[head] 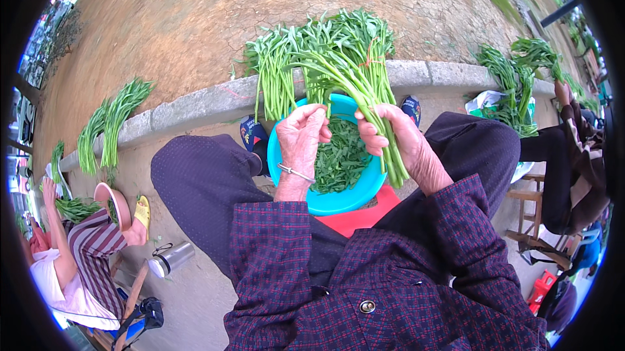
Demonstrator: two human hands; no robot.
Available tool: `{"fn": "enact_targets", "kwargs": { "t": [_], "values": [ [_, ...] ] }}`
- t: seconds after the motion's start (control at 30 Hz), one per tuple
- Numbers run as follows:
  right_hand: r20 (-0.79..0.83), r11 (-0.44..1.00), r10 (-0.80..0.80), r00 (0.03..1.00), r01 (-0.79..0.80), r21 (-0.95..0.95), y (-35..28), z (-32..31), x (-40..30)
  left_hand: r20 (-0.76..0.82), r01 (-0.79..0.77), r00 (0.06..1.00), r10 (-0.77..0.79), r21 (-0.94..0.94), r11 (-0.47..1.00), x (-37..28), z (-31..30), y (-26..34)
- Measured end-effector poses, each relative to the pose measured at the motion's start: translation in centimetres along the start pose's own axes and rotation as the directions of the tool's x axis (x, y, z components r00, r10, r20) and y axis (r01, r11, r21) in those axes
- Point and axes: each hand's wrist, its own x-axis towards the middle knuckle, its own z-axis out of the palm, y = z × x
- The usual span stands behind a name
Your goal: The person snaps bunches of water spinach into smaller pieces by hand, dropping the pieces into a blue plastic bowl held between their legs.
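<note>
My right hand (400, 138) is closed around a small bunch of water spinach stems (359, 90), leaves pointing up and away, cut ends down. My left hand (305, 129), with a metal bangle on its wrist, has thumb and fingertips pressed together above the rim of a turquoise plastic basin (349, 203); whether something small is between them I cannot tell. Short leaf and stem pieces (342, 160) lie in the basin between my knees. Beyond it, water spinach bundles (276, 68) lean over a stone curb, one tied with a red string (372, 62).
A stone curb (195, 107) crosses ahead, with more greens (119, 117) on it at left. A seated person (58, 273) is at left, near a pink basin (118, 204) and a steel flask (176, 257). Another person (581, 165) sits at right, beside greens (512, 92) and a wooden stool (530, 195).
</note>
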Motion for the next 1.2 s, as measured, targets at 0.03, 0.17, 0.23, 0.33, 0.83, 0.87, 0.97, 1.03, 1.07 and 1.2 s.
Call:
{"fn": "enact_targets", "kwargs": {
  "t": [0.03, 0.17, 0.23, 0.33, 0.83, 0.87, 0.97, 1.03, 1.07, 1.2],
  "values": [
    [0.034, 0.999, 0.009, 0.999, -0.011, 0.041, 0.0, -0.2, 0.0, 0.008, -0.019, 1.000, 0.018, 0.004, 1.000, 0.0, 0.1, 0.0],
    [0.132, 0.990, 0.029, 0.991, -0.047, 0.136, -0.1, -0.1, -0.2, -0.052, -0.113, 0.992, 0.113, -0.004, 0.994, 0.0, 0.3, 0.1],
    [0.164, 0.988, 0.033, 0.986, -0.057, 0.141, -0.2, -0.2, -0.3, -0.106, -0.173, 0.979, 0.177, 0.040, 0.984, 0.2, 0.1, 0.4],
    [0.186, 0.989, 0.042, 0.982, -0.067, 0.130, -0.3, -0.4, -0.4, -0.137, -0.171, 0.973, 0.185, 0.108, 0.979, 0.2, -0.3, 1.1],
    [0.176, 0.981, 0.041, 0.984, -0.072, 0.178, -1.4, -0.6, -0.8, 0.273, 0.129, 0.953, -0.130, 0.022, 0.991, -0.9, 0.7, 2.3],
    [0.175, 0.980, 0.036, 0.984, -0.069, 0.185, -1.5, -0.6, -0.9, 0.285, 0.158, 0.946, -0.152, 0.005, 0.987, -1.0, 0.7, 2.7],
    [0.176, 0.980, 0.020, 0.984, -0.054, 0.192, -1.8, -0.6, -0.9, 0.347, 0.195, 0.923, -0.167, -0.045, 0.980, -1.2, 0.7, 3.7],
    [0.184, 0.979, 0.010, 0.983, -0.046, 0.196, -1.8, -1.0, -1.0, 0.396, 0.216, 0.901, -0.176, -0.059, 0.975, -1.2, 0.8, 3.9],
    [0.181, 0.979, 0.004, 0.983, -0.041, 0.200, -1.9, -1.1, -1.0, 0.419, 0.232, 0.888, -0.187, -0.057, 0.971, -1.2, 0.8, 4.0],
    [0.191, 0.982, -0.025, 0.981, -0.012, 0.190, -2.1, -0.8, -0.9, 0.437, 0.242, 0.874, -0.214, -0.010, 0.970, -1.4, 0.4, 4.0]
  ]
}}
